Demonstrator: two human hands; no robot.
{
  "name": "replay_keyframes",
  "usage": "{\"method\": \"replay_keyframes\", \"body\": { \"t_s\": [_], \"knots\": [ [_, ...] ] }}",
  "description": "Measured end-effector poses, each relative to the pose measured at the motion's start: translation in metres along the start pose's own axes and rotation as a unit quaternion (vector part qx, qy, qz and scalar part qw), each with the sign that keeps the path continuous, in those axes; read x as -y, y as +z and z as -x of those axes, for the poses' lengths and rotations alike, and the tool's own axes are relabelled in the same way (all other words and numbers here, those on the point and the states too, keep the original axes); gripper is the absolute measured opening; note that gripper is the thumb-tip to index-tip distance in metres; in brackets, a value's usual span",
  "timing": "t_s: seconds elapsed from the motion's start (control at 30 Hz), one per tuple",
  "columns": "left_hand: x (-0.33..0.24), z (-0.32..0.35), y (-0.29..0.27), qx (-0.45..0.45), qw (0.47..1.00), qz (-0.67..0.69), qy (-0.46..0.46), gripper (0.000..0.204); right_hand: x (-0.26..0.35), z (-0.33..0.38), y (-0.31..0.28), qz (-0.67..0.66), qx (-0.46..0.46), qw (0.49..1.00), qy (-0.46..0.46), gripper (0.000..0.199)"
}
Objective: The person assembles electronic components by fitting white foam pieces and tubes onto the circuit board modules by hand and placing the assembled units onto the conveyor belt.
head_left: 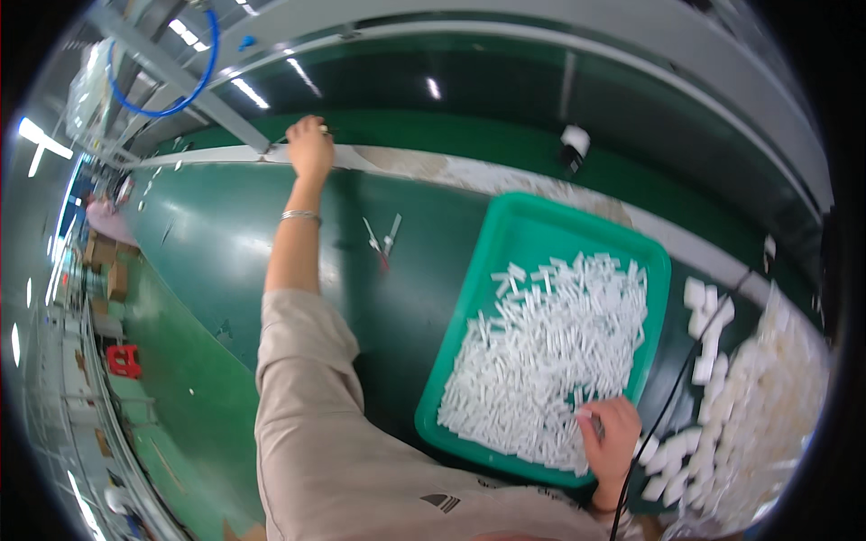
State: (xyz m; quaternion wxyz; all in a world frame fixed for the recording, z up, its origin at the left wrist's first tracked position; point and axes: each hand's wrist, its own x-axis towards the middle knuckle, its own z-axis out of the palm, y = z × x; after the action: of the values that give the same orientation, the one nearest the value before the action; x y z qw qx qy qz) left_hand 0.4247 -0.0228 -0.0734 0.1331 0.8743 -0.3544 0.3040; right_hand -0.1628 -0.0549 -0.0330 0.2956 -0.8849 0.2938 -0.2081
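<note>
- Seemingly picking among white pieces with the right hand, at the near right corner of a green tray; reaching far forward with the left hand to a pale rail.
- Working with the hands well apart: bunching the right fingertips at the heap, not revealing whether around a piece; curling the left fingers beside a tiny object, too small for telling whether gripped.
- Probably calling next for a light fingertip pinch, for parting slim pieces from a dense jumble.
- Lying loose and crisscrossed inside the tray, like short white sticks; piling thickly nearer the body, baring smooth plastic at the far end.
- Including, left of the tray on a glossy dark green bench, a slim forked tool with a reddish end.
- Bordering the right side with chunky white blocks, a crinkled clear bag and a thin black cable.
</note>
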Motion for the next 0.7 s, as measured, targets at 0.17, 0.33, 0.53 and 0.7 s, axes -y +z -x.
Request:
{"method": "replay_keyframes", "body": {
  "t_s": [0.17, 0.33, 0.53, 0.7],
  "knots": [
    [0.023, -0.023, 0.032, 0.069, 0.979, -0.123, -0.148, 0.033, 0.001, 0.002, 0.001, -0.042, -0.005, 0.999, 0.009, 0.012],
    [-0.006, -0.036, 0.032, 0.169, 0.964, -0.056, -0.195, 0.027, 0.013, -0.012, -0.012, -0.049, 0.033, 0.998, 0.009, 0.011],
    [-0.013, -0.037, 0.018, 0.189, 0.966, -0.094, -0.148, 0.032, 0.016, -0.017, -0.012, -0.085, 0.041, 0.995, -0.021, 0.015],
    [-0.059, -0.038, -0.031, 0.074, 0.996, 0.024, -0.032, 0.036, 0.007, 0.003, -0.003, -0.042, -0.018, 0.998, -0.043, 0.01]
  ]
}}
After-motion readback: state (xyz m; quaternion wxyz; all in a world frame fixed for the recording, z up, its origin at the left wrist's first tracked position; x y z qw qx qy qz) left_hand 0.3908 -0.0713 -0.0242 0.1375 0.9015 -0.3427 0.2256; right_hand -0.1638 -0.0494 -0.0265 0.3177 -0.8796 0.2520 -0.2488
